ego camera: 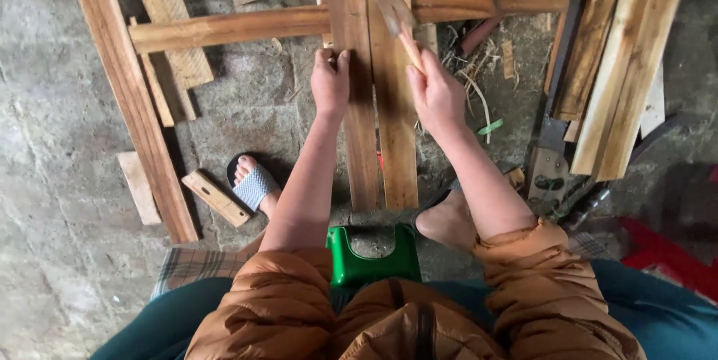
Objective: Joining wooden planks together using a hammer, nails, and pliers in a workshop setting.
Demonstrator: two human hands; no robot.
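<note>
Hammer (394,12): you gripped its wooden handle in your right hand (436,94), raised and blurred, its head hanging over the upper part of the right plank (394,128).
Right hand: closed tight around that handle, just right of the right plank.
Left hand (330,82): you pressed it on the left plank (357,106), fingertips pinched together at something too small to tell.
Planks: the two lay side by side on the concrete floor (60,121), touching, running away from you; the crosspiece (247,25) passed under them beyond your left hand.
Green stool (374,255): it sat at the near ends of the planks, between your knees.
Sandalled foot (253,180): it rested left of the planks.
Board stack (621,68): it lay well right of the planks.
</note>
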